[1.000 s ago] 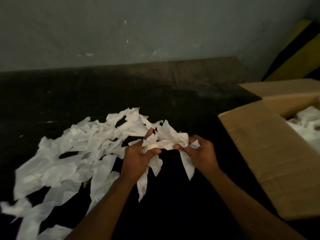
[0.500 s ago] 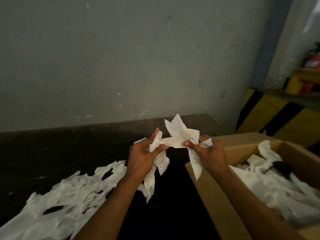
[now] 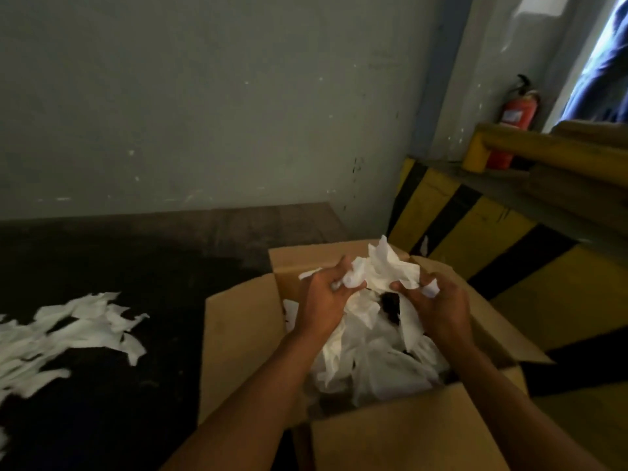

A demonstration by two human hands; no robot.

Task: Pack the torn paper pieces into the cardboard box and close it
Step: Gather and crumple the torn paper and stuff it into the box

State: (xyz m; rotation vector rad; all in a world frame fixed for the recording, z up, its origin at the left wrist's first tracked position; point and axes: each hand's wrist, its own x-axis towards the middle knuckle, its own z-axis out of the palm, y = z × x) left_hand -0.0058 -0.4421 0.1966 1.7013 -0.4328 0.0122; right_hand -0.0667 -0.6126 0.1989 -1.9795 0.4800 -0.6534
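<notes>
An open cardboard box [image 3: 239, 338] stands at the right of the dark table, its flaps spread outward. White torn paper pieces [image 3: 373, 362] fill much of its inside. My left hand [image 3: 324, 300] and my right hand [image 3: 438, 307] hover together over the box opening, both gripping one bunch of torn paper [image 3: 384, 266] between them. A strip of it hangs down under my right hand. A loose pile of torn paper pieces [image 3: 68, 328] lies on the table at the left.
The dark table [image 3: 136, 385] backs onto a grey wall. Right of the box runs a yellow-and-black striped barrier [image 3: 492, 239]. A red fire extinguisher [image 3: 518, 120] stands behind a yellow rail at the upper right.
Both hands have carried the paper bunch to the right, from above the table pile to over the open box. The view has swung right with them.
</notes>
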